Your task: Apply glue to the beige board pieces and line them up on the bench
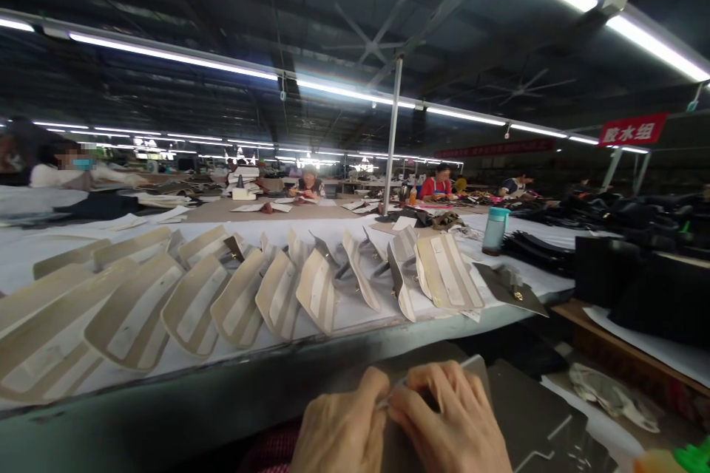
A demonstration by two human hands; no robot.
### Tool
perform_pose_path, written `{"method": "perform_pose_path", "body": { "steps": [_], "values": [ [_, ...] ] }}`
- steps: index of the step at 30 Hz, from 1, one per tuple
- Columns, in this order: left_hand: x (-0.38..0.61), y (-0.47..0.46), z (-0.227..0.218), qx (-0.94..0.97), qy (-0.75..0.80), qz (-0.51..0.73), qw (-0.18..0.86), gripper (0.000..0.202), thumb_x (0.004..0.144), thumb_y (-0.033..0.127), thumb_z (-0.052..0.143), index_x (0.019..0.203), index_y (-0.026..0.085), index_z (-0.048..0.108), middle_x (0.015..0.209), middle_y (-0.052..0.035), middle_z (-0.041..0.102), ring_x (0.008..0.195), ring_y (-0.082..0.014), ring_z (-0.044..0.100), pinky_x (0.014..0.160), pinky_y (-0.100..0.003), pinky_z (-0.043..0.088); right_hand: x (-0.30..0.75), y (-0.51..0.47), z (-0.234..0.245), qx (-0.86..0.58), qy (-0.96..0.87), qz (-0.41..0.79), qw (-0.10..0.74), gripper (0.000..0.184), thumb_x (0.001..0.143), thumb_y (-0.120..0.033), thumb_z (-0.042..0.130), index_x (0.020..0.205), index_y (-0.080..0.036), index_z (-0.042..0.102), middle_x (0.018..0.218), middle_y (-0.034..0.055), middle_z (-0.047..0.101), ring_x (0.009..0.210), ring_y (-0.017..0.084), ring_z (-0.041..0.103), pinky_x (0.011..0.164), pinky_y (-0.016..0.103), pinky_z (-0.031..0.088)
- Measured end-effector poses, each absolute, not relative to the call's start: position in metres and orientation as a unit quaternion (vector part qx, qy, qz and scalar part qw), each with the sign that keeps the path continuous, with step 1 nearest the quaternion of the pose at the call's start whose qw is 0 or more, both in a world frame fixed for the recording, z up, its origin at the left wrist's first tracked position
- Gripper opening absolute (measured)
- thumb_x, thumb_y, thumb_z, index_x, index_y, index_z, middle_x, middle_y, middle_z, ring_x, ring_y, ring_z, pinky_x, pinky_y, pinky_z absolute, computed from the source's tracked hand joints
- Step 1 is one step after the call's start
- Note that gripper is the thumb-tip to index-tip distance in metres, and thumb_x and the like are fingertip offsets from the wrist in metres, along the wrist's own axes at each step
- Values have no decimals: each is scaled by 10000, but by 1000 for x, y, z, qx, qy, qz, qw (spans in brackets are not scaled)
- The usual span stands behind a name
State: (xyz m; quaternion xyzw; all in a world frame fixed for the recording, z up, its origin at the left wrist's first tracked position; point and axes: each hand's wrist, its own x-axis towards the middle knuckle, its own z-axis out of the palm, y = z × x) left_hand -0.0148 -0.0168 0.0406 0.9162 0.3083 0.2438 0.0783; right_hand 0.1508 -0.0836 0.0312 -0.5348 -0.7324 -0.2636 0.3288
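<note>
My left hand (341, 421) is closed, with thumb and fingers pinched near the middle of my lap area. Right beside it, my right hand (452, 417) is closed as well, its fingertips curled down toward the left one. Between the fingertips shows a thin pale strip (400, 384), mostly covered by the fingers. Under both hands lies a dark grey-brown flat panel (402, 361), its lower part hidden. To the right rests another dark panel (532, 403) with shiny bent metal pieces on it.
Rows of curved beige bag panels (319, 288) lean along the white-covered table (366, 319). A dark flap with a brass clasp (517, 295) lies at its right end, near a blue-lidded bottle (495, 229). Black pieces (637, 288) are stacked at right. Co-workers sit farther back.
</note>
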Motion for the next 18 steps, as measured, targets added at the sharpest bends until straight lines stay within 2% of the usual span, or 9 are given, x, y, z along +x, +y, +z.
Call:
{"method": "perform_pose_path", "body": {
  "steps": [2,4,7,10,14,16,18],
  "values": [
    [-14,-14,32,915,290,273,69,298,857,61,355,965,203,595,602,-4,694,513,-185,695,474,-253,397,151,-84,30,-532,-737,-263,324,133,986,-213,511,873,-240,576,778,-3,545,710,194,482,655,341,317],
    [-12,-13,26,908,289,297,61,305,857,63,340,915,212,599,593,-2,675,502,-170,681,487,-236,413,152,-84,29,-530,-737,-266,325,132,993,-197,501,889,-230,576,772,-9,564,705,194,471,651,346,303],
    [-10,-12,24,891,293,338,72,325,845,49,356,891,228,623,617,-3,694,532,-151,697,520,-192,454,155,-82,25,-511,-748,-269,327,68,979,-190,547,1004,-230,595,886,-28,652,778,201,507,691,350,325],
    [-13,-11,27,879,283,374,88,347,826,36,403,910,250,664,690,-6,745,596,-143,730,600,-161,509,159,-81,22,-493,-760,-270,326,185,979,-215,557,1161,-237,578,1014,-39,688,844,200,555,716,340,361],
    [-20,-8,31,877,275,383,98,386,838,43,413,999,254,693,723,-6,767,627,-143,747,619,-143,537,164,-82,27,-517,-754,-231,334,96,1012,-244,478,1069,-237,554,856,-20,655,730,170,585,667,299,424],
    [-23,-7,31,875,270,393,86,384,863,68,412,1047,252,695,733,-8,775,625,-147,750,629,-152,549,167,-84,35,-516,-760,-219,328,45,1004,-274,509,1021,-252,544,828,-22,636,712,158,599,661,278,455],
    [-26,-7,31,879,260,394,65,370,891,95,413,1110,227,681,755,-17,782,624,-156,752,624,-172,558,169,-86,43,-494,-776,-228,319,93,982,-275,563,1072,-259,549,824,-22,638,737,157,620,681,272,482]
  ]
}}
